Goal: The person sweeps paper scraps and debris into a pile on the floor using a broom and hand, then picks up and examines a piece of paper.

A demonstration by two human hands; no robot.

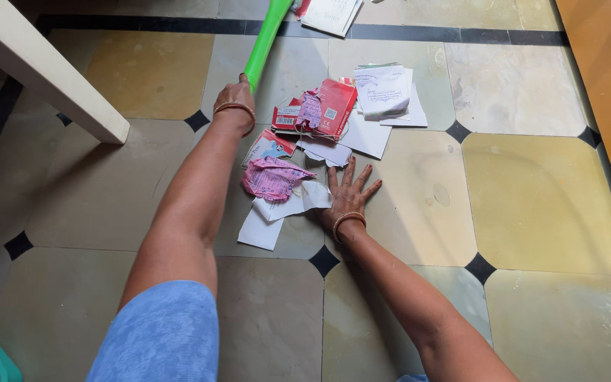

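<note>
My right hand [348,194] lies flat, fingers spread, on the torn white paper [298,201] at frame centre; bare floor [532,205] opens rightward. Farther up, my left hand [235,99] grips the green handle [266,35] beside the red carton [334,106].

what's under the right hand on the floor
The right hand lies flat, fingers spread, on white paper scraps and the floor tile. How far the paper reaches under the palm is hidden.
</note>
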